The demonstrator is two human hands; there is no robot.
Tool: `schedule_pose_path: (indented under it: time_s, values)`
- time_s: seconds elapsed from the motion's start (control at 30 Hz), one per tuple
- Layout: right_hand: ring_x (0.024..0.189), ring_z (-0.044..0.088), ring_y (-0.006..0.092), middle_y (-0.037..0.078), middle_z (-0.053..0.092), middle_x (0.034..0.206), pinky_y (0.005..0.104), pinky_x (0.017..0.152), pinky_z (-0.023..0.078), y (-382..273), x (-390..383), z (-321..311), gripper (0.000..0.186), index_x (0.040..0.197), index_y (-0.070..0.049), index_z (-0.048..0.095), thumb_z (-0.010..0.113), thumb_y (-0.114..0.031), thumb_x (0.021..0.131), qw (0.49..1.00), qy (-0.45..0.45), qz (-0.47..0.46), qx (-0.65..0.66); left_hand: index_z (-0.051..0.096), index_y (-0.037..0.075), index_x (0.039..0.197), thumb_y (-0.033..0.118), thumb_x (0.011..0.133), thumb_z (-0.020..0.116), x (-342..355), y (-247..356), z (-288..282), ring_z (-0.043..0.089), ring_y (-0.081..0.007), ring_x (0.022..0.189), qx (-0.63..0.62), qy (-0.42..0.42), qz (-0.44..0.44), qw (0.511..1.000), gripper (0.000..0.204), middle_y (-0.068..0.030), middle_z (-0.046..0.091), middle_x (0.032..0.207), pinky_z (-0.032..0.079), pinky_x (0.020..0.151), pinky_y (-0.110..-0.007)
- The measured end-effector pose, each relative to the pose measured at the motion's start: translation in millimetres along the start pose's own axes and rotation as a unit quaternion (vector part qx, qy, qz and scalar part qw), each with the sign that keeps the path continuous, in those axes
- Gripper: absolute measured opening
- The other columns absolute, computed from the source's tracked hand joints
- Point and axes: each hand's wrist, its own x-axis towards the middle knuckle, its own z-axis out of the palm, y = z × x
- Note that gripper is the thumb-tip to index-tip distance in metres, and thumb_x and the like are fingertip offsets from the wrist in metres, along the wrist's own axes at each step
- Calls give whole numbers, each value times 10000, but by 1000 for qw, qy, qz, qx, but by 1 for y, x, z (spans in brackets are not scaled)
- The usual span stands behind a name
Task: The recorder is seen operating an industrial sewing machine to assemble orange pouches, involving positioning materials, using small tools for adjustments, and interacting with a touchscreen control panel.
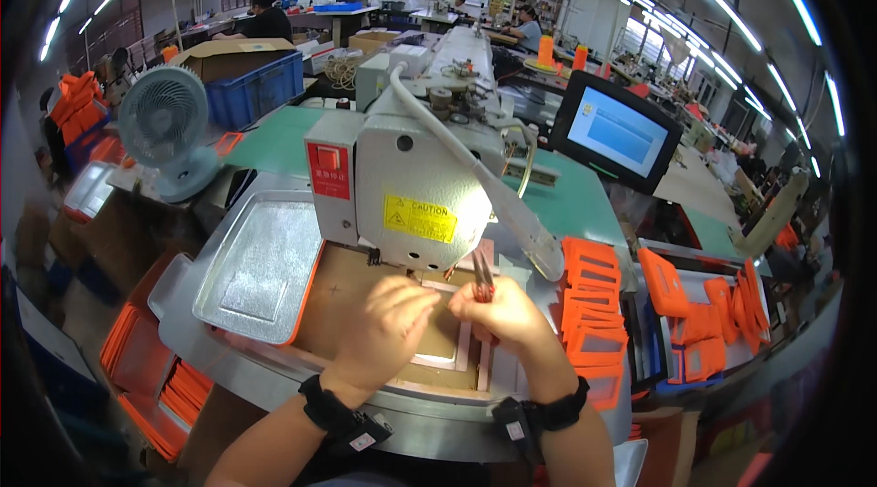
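Below the head of a large grey sewing machine [411, 185], both my hands are close together over a brown template board [343, 291] with pale pink strips. My right hand [512, 312] is closed round small thread snips [482, 281] with red on the handle, their blades pointing up toward the machine. My left hand [395, 318] is just left of it, slightly blurred, fingers drawn together near the needle area. Whatever its fingertips pinch is hidden or too small to see. A silvery tray-shaped piece with orange edging [260, 259] lies left of the board.
Orange frame-shaped pieces [594, 304] are stacked at the right, beside a bin of orange parts [699, 327]. A screen [617, 135] stands behind them. At the left are a fan [166, 126], a blue crate [256, 89] and a box of orange-edged pieces [146, 377]. People sit farther back.
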Motion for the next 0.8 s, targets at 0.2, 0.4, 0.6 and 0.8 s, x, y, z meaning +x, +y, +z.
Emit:
schedule_pose_path:
  time_s: [0.2,0.4,0.6,0.8]
  values:
    - [456,424,41,-28,565,612,223,410,298,12,-47,4,153,882,-27,693,731,-175,891,996,-12,12,90,658,21,1084,112,851,687,-8,10,12,645,-322,1052,-73,-99,65,990,251,-159,689,1041,394,1103,-510]
    - [620,505,40,-24,603,736,213,557,409,-6,-65,-2,134,931,-6,684,652,-136,935,997,40,-4,-61,670,64,892,159,873,674,-15,18,-6,653,-322,777,-115,-169,-23,979,96,-101,661,832,531,846,-434]
    - [791,568,141,79,577,920,298,679,480,-94,-52,-90,370,1213,15,476,627,-148,918,884,285,-154,-338,672,86,863,193,894,643,-18,13,5,655,-323,732,-173,-128,-38,976,115,-94,658,797,520,635,-425]
    - [878,654,308,196,678,1025,404,816,515,-204,35,-83,368,1172,27,600,681,-135,851,838,109,-261,-466,692,92,866,219,875,663,-22,8,-2,656,-284,725,-82,-160,-89,980,130,-56,638,812,528,651,-392]
